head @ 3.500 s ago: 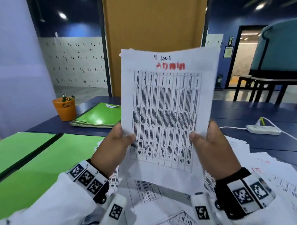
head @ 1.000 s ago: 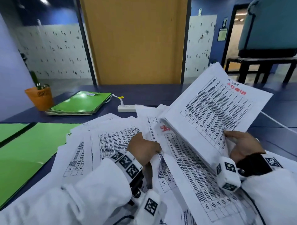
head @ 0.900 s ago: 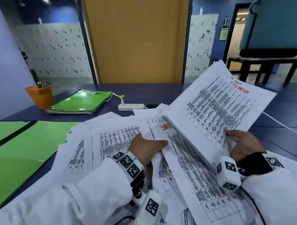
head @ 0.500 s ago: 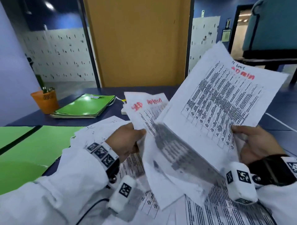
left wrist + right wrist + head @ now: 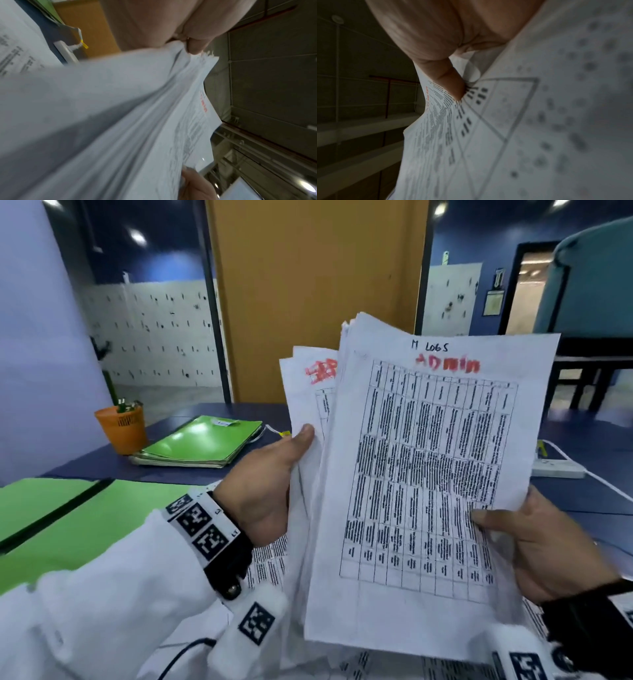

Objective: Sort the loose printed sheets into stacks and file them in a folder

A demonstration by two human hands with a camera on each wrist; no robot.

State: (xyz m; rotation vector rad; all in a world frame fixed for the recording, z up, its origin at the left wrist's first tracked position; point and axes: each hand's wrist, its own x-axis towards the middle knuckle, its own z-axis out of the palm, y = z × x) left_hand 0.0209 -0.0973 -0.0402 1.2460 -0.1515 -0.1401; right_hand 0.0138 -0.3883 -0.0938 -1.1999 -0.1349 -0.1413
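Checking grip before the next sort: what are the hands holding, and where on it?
Both hold the stack of printed sheets: left hand grips its left edge, right hand pinches the lower right edge.

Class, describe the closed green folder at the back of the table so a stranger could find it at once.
Start at the dark blue table, far left end. Beside the orange pen cup lies a closed green folder topping a thin pile; unlike the near open green folder, it bears a white label.

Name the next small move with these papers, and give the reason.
Probably slide the sheets in the left hand behind the stack in the right hand and square the edges. Both front pages carry red writing at the top, and the left-hand sheets stick out sideways, not aligned.
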